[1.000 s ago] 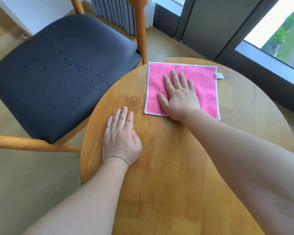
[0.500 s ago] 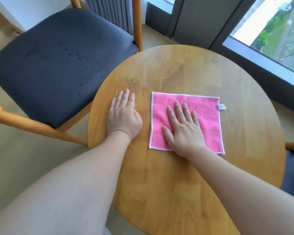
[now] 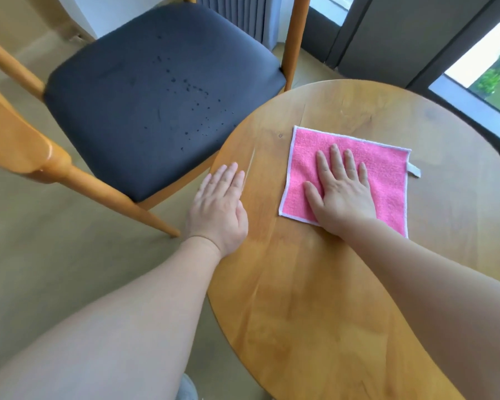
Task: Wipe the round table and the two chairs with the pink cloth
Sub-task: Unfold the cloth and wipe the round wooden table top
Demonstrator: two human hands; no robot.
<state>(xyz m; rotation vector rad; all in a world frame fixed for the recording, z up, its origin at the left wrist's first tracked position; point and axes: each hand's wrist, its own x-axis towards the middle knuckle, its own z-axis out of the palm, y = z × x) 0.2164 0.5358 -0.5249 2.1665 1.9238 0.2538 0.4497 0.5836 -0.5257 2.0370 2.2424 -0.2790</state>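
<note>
On one round table (image 3: 315,298): two flat hands, one pink cloth (image 3: 384,166).

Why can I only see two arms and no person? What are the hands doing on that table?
The camera sits on the person's head and looks down, so you see just what their own eyes would see: their arms and hands. The right hand lies flat, fingers spread, on a pink cloth and presses it onto the round wooden table. That is how you wipe. The left hand rests flat at the table's edge and holds nothing. Beside the table stands a wooden chair with a dark seat. The seat has small dark spots on it.
</note>
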